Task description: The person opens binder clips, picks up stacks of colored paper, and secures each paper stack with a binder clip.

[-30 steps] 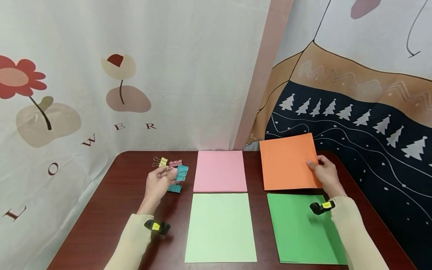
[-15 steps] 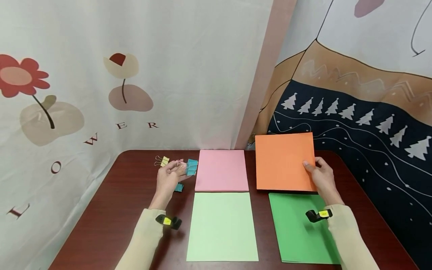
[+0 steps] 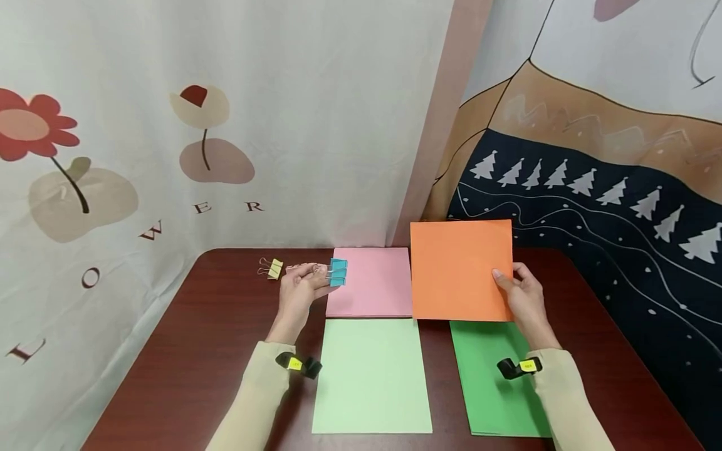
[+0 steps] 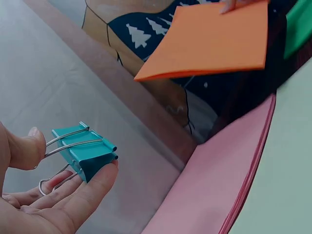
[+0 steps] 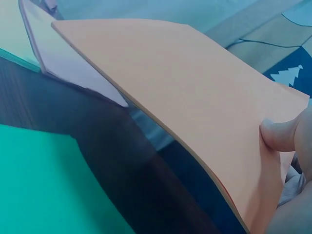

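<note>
A teal binder clip [image 3: 338, 272] is pinched in my left hand [image 3: 299, 297], in front of the pink paper stack [image 3: 369, 294]. The left wrist view shows the thumb on the upper wire handle of the binder clip [image 4: 87, 148] and fingers beneath it. The clip's mouth points away from the palm. My right hand [image 3: 526, 300] grips the right edge of a stack of orange paper [image 3: 457, 269], thumb on the front and fingers behind. This orange stack [image 5: 161, 83] is raised and tilted, bowing slightly in the right wrist view.
Light green paper [image 3: 372, 376] lies in front of the pink stack, with a darker green stack [image 3: 491, 376] to its right. A yellow binder clip [image 3: 274, 269] stands at the back left of the brown table [image 3: 186, 351]. Printed curtains [image 3: 316, 125] hang behind.
My left hand has carried the teal binder clip right, over toward the pink stack. The orange stack has moved left in my right hand. Another teal clip on the table is now hidden.
</note>
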Available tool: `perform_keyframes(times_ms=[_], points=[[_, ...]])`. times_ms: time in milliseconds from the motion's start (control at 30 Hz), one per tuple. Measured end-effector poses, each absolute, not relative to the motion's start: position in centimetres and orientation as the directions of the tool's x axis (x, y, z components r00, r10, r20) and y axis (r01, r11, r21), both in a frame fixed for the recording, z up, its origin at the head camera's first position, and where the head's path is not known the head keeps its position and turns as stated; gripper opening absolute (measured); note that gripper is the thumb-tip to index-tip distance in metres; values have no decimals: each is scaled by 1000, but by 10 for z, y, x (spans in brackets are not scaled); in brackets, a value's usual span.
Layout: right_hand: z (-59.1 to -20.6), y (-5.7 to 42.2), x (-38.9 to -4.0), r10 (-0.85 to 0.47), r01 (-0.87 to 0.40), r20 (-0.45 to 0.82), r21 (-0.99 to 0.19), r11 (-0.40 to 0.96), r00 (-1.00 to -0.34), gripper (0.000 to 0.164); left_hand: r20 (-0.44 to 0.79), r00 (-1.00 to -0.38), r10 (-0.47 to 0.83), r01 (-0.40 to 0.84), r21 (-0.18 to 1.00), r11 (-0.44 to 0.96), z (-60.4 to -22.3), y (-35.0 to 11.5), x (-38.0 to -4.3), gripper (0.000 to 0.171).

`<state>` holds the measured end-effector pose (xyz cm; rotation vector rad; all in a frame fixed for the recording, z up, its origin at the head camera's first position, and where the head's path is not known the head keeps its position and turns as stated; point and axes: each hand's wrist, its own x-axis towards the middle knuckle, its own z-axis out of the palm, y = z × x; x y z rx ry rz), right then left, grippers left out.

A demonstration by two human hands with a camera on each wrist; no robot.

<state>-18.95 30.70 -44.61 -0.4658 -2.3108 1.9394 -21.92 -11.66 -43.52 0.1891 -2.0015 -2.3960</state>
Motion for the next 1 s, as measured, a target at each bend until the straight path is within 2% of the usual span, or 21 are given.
perform_keyframes(times_ms=[500,733,1000], points=[[-458,273,-188,233,106,-90,-993,56,-968,29,-96,-995,-27,-85,961,-263,-441,-97,-213,30],[-463,259,-189,210,80,-72,-996,30,-975,30,-102,-995,0,-99,962,-254,-439,-93,-211,29],[-461,248,-191,205,48,-48,-999,-8,-978,24,-152,-988,-14,-142,947,-287,-440,-88,-210,36]])
